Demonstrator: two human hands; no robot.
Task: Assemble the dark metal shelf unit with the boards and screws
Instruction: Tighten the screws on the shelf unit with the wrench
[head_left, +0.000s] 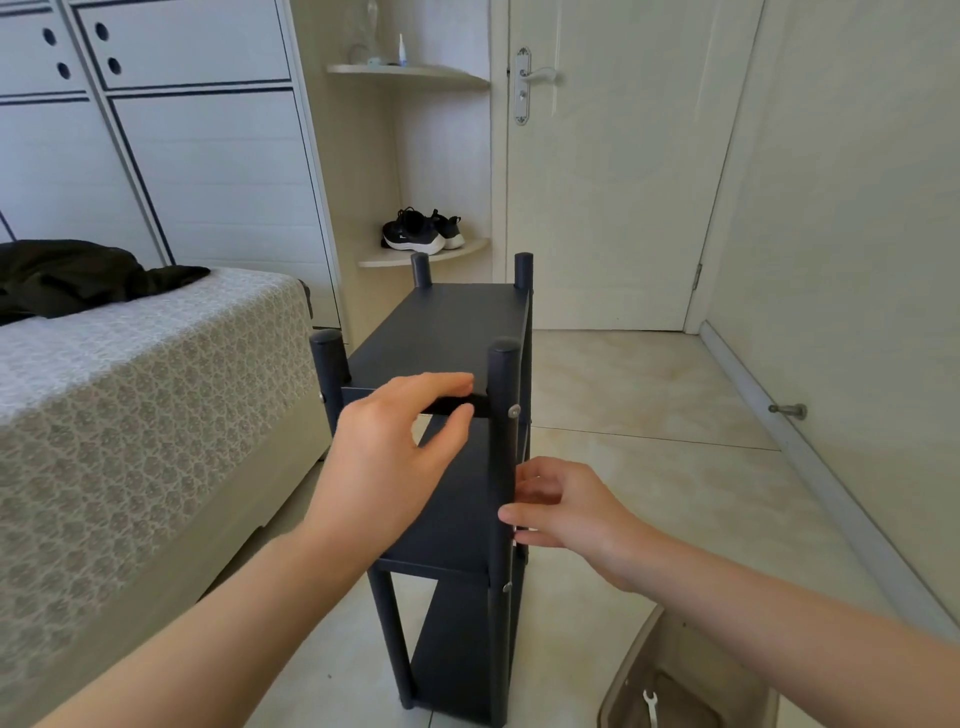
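Metal-framed and dark, standing upright on the pale tiled floor (649, 384), just beside the bed (156, 374). Looking down on the shelf unit (457, 644) from its near short end. Carrying three boards, one above another, between four round posts, with the post tops rising above the top board (441, 322).

Pinching the near edge of that top board with the left hand (395, 447), laying the fingers (441, 384) over the upper face and pressing the thumb (447, 423) up under the rim, with only the board's thickness between them.

Reaching with the right hand (566, 509) to the outer side of the near right post (503, 374), at about the level of the middle board (467, 519). Keeping the fingers half curled against the post; not possible to tell whether holding anything small there.

Showing a silver screw head (514, 411) on that post just right of the left fingertips, and a lower screw head (506, 587) farther down.

Lying at the bottom right, a small silver wrench (650, 706) inside a beige container (623, 670). Resting on the bed, a black garment (67, 275); sitting on a corner shelf (467, 249) behind the unit, black sneakers (421, 231), beside a closed door (613, 182).
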